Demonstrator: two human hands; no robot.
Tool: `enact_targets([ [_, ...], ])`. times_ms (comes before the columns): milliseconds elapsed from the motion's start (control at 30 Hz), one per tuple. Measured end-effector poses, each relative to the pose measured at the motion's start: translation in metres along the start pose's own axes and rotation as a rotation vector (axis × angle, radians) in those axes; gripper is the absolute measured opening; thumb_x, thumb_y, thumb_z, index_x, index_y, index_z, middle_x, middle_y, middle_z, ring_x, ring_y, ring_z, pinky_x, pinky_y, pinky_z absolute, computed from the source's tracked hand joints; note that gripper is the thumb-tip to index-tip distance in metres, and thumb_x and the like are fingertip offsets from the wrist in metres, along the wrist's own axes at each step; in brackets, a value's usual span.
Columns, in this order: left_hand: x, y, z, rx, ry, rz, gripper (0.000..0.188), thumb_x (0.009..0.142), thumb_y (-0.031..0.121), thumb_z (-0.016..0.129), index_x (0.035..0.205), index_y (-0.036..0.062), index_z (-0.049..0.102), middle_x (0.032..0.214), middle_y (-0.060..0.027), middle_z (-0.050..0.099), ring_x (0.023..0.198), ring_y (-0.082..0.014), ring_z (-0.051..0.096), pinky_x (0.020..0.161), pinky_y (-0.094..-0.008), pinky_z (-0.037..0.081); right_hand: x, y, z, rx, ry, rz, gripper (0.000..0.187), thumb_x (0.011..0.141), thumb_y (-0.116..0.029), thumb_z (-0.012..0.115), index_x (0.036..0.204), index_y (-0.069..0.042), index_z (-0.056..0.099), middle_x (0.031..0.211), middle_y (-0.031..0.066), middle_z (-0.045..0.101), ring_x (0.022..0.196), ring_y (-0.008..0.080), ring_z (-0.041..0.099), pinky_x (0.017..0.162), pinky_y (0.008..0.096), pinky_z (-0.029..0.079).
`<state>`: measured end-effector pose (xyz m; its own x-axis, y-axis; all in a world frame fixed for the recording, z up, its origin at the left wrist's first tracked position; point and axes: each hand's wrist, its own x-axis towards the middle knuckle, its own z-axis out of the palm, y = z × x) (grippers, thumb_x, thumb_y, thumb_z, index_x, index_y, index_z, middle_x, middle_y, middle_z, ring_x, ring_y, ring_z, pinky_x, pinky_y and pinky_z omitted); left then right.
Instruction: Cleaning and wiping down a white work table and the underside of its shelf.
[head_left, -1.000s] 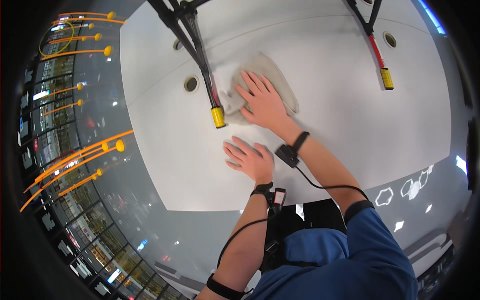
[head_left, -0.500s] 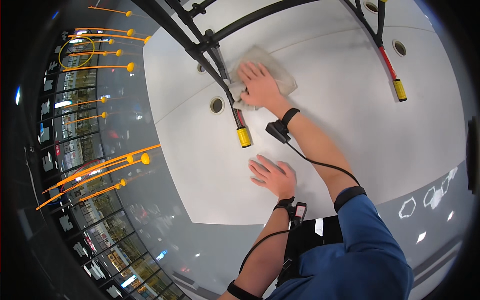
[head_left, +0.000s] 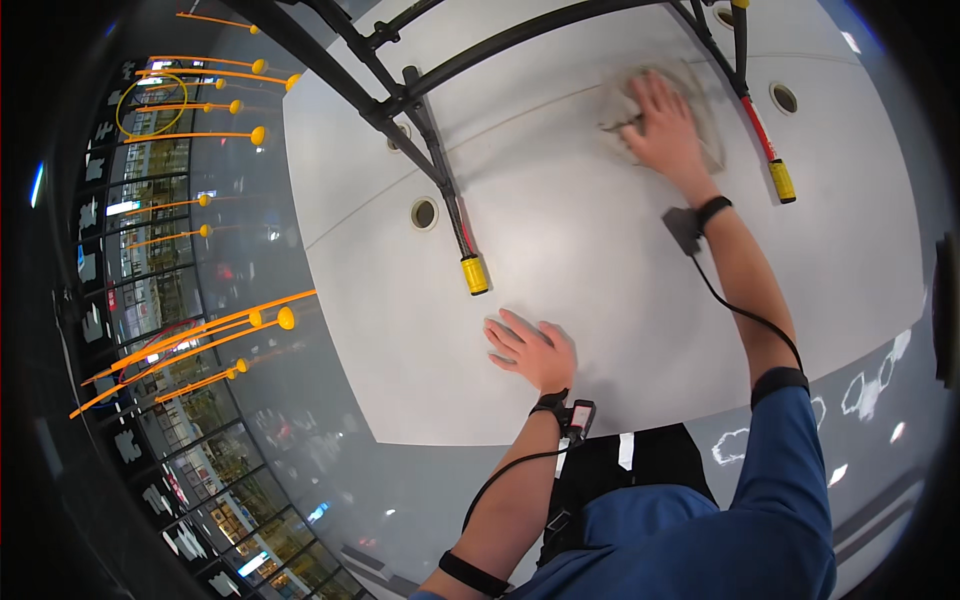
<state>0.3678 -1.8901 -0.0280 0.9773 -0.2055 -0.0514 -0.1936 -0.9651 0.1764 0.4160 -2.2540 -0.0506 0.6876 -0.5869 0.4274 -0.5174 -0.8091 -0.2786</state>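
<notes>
My right hand [head_left: 665, 128] presses a beige cloth [head_left: 706, 105] against the white tabletop [head_left: 620, 270], fingers slightly spread over it and the thumb out to the left. Part of the cloth lies hidden under the palm, and it is blurred by motion. It sits between the two yellow-tipped legs of a black tubular frame [head_left: 520, 47]. Closer to me, my left hand [head_left: 532, 352] rests flat and empty on the tabletop with its fingers apart, below the left leg's yellow tip [head_left: 474, 274].
Another yellow tip [head_left: 781, 181] ends the frame's right leg, below a red section. Round holes pierce the tabletop, one beside the left leg [head_left: 424, 213] and one beside the right [head_left: 783, 97]. Orange rods with yellow balls [head_left: 287, 318] stand left of the table over a grey floor.
My right hand has slid the cloth to the right, from beside the frame's left leg to near its right leg. My left hand stays almost where it was.
</notes>
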Motion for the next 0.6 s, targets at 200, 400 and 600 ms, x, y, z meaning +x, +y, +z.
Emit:
enact_targets([
  [200,-0.001,-0.006,0.004,0.012,0.048,0.004,0.07,0.089,0.028,0.043,0.147,-0.0036,0.019,0.151,-0.0312,0.014,0.142,-0.0442,0.01,0.106,-0.0665,0.007,-0.075,0.01,-0.061,-0.048,-0.039,0.154,0.07,0.079,-0.038,0.059,0.141,-0.008,0.04,0.148,0.0175,0.036,0.137,0.033,0.032,0.113,0.0463,0.023],
  [400,-0.002,0.001,0.001,0.008,0.013,0.011,0.068,0.092,0.028,0.04,0.146,-0.0051,0.016,0.152,-0.0305,0.011,0.142,-0.0435,0.005,0.107,-0.0657,0.004,-0.149,-0.02,-0.089,0.202,-0.145,0.133,0.052,0.081,-0.018,0.065,0.129,-0.004,0.049,0.139,0.0159,0.046,0.132,0.0337,0.039,0.11,0.0493,0.028],
  [600,0.0,-0.002,-0.002,0.024,0.028,0.001,0.069,0.091,0.029,0.042,0.147,-0.0041,0.017,0.152,-0.0306,0.011,0.142,-0.043,0.007,0.108,-0.0655,0.004,-0.135,-0.102,-0.061,1.218,0.02,0.593,0.027,0.091,-0.006,0.056,0.117,-0.002,0.054,0.122,0.0129,0.057,0.115,0.0232,0.052,0.101,0.0338,0.037],
])
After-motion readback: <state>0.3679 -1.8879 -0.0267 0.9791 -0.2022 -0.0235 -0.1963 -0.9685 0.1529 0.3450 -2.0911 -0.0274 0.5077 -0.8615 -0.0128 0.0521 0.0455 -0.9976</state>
